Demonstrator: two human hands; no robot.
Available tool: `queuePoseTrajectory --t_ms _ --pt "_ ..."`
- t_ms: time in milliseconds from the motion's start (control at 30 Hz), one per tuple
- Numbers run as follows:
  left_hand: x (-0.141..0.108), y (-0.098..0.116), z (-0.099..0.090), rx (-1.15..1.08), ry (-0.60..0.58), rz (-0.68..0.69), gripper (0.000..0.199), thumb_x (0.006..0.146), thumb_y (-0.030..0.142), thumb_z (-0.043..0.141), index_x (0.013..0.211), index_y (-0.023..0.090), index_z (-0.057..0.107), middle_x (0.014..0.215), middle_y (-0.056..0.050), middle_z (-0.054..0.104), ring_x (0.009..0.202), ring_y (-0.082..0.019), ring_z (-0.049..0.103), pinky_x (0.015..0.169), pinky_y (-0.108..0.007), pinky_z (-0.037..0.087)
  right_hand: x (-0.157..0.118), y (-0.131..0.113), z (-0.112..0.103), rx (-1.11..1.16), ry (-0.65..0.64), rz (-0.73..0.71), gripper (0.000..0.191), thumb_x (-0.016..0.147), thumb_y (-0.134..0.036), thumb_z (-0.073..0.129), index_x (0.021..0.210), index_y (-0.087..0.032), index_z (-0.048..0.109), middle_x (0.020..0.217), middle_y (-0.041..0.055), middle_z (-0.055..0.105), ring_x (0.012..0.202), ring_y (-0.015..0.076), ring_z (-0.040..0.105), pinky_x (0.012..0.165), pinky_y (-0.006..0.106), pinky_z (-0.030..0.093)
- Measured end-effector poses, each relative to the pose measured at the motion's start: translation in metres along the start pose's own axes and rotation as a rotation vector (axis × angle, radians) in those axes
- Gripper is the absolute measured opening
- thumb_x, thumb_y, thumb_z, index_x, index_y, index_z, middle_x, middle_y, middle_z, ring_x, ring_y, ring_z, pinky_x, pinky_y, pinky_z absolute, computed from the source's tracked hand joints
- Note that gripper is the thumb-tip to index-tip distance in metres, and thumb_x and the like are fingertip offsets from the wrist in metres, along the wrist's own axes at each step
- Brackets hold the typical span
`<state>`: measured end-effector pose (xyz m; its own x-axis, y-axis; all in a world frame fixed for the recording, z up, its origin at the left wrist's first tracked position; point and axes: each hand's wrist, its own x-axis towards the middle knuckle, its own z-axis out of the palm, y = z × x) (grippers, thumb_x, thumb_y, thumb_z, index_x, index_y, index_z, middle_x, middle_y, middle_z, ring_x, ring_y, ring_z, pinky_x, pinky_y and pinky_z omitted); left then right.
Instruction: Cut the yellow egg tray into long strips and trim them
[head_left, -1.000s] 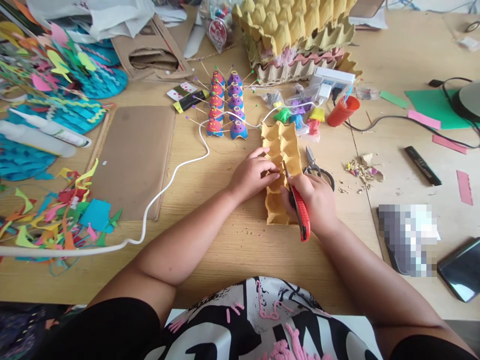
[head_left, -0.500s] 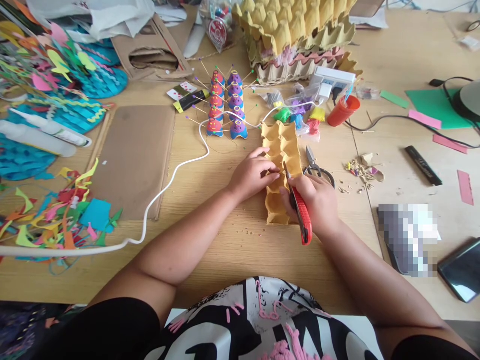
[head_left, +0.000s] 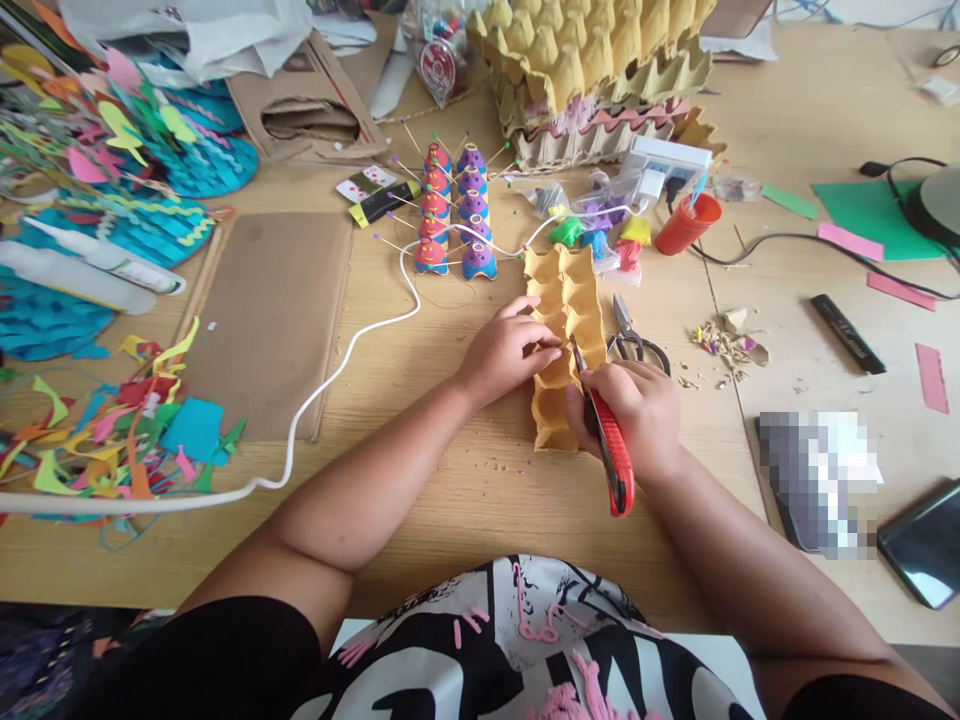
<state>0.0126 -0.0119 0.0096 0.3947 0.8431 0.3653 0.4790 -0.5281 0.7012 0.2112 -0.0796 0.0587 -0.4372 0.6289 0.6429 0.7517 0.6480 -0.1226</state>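
A yellow egg carton strip, two rows of cups wide, lies lengthwise before me on the wooden table. My left hand grips its left edge, fingertips reaching over the middle cups. In my right hand is a red utility knife, blade pointing away from me. The blade tip rests at the ridge between the two rows; how deep it goes I cannot tell. Scissors with dark handles lie just beyond my right hand, close to the strip's right side.
A white cable crosses the table on the left. Painted egg-cup figures with pins stand behind it. Stacked egg trays, a red cup and a power strip are at the back. Paper scraps lie left.
My right hand has drawn the knife slightly toward me and to the right along the strip's middle ridge. My left hand stays in place on the carton.
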Motion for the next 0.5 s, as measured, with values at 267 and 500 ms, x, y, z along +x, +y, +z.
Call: queuePoseTrajectory --t_ms 267,500 --pt "-0.0003 -0.0005 0.0012 0.009 0.007 -0.007 0.01 0.088 0.026 0.077 0.093 0.019 0.082 0.082 -0.005 0.076 0.139 -0.035 0.058 0.115 -0.05 0.051 0.0015 -0.0021 0.0009 -0.066 -0.059 0.017 0.019 0.097 -0.025 0.052 0.079 -0.023 0.053 0.059 -0.0017 0.057 0.055 0.015 0.05 0.057 0.029 0.035" --pt "-0.0007 -0.003 0.0023 0.003 0.022 0.024 0.012 0.089 0.026 0.075 0.095 0.018 0.082 0.084 -0.006 0.077 0.138 -0.036 0.059 0.115 -0.051 0.051 -0.0004 -0.005 0.0003 -0.062 -0.033 -0.014 0.024 0.098 -0.022 0.049 0.075 -0.022 0.053 0.056 -0.0026 0.051 0.051 0.0142 0.044 0.055 0.03 0.034"
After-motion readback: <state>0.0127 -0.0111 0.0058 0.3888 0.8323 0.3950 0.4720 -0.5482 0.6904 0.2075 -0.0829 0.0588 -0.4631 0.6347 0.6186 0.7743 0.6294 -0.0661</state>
